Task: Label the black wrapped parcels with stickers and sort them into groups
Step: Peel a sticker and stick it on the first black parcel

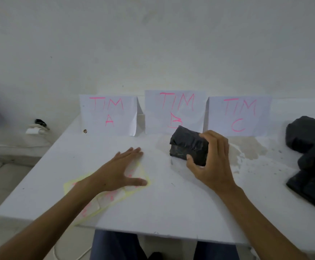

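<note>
— What is held?
— A black parcel (189,145) is gripped by the right hand (212,160), with fingers curled over its top and the thumb under it. It is held just in front of the "TIM B" sign (174,111).

— And the other hand?
— The left hand (122,170) is laid flat, fingers straight, on the sticker sheet (104,199), left of that sign and nearer the person.

— Where are more parcels seen?
— A pile of black parcels (312,156) is seen far to the right of the sign, on the white table (171,209).
</note>
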Available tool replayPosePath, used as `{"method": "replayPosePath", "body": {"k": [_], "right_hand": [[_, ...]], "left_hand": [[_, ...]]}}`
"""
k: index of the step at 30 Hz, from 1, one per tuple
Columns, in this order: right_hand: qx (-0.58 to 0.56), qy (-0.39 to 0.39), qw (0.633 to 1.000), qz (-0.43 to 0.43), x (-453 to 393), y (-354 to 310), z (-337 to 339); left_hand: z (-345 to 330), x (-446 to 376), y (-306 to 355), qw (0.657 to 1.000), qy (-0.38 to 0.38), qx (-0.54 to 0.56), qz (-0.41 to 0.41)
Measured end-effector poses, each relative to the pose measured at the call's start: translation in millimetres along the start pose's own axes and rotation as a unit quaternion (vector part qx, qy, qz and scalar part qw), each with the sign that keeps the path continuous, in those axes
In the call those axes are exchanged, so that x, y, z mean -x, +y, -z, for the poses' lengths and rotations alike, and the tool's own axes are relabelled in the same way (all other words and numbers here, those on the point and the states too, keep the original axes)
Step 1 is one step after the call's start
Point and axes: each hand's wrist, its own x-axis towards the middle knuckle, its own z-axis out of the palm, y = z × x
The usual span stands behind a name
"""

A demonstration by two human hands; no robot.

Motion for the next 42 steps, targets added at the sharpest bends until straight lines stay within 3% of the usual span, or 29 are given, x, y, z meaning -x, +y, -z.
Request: {"method": "replayPosePath", "body": {"k": [4,10,15,20,25,28,34,42], "right_hand": [[0.027,-0.017,0.995,0.099,10.7,-18.1,-7.2],[0.021,-0.105,0.974,0.201,18.5,-37.3,-15.6],[0.001,-0.226,0.960,0.163,25.8,-34.4,-14.6],[0.008,-0.216,0.962,0.168,19.5,-36.1,-24.1],[-0.011,-0.171,0.970,0.170,4.8,-64.8,-51.9],[-0.033,-0.202,0.967,0.153,-3.4,-85.5,-74.7],[-0.069,-0.284,0.956,0.022,-12.4,-102.2,-94.1],[-0.113,-0.326,0.938,0.000,-3.5,-91.0,-89.7]], "left_hand": [[-12.7,-28.5,17.0,0.998,0.048,0.024,-0.033],[-10.4,-61.1,52.0,0.994,0.046,0.066,-0.079],[22.9,-51.9,28.6,0.971,0.104,0.190,-0.101],[53.9,-6.6,-21.4,0.979,0.149,0.126,-0.058],[37.0,33.2,-59.1,0.981,0.184,0.062,0.017],[19.2,46.0,-58.2,0.973,0.221,0.055,0.033],[-9.1,47.3,-40.0,0.950,0.304,-0.003,0.068],[-17.7,29.4,-28.0,0.943,0.322,-0.035,0.080]]}}
